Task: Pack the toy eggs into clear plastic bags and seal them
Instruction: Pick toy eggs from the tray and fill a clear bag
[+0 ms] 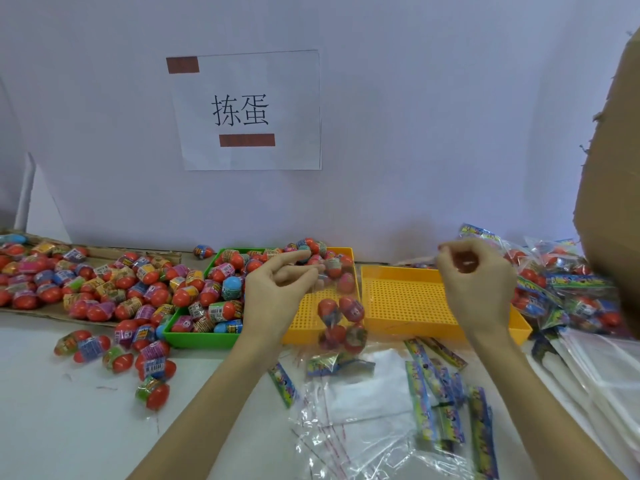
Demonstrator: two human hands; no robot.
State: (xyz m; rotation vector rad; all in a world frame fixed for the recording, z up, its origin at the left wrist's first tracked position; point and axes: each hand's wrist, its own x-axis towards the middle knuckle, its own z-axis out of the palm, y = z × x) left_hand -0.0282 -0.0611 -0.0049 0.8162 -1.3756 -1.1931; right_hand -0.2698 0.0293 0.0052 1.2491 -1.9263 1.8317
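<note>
Left hand pinches egg-filled bag (hanging below), right hand apart

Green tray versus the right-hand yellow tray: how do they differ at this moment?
The green tray is heaped with toy eggs; the yellow tray shows a bare perforated floor with no eggs visible in it. The green tray sits left of the left hand, while the yellow tray lies partly behind the right hand. They differ in colour. Both are shallow rectangular plastic trays standing on the table.

Head view, forward-down (close) over table
</note>
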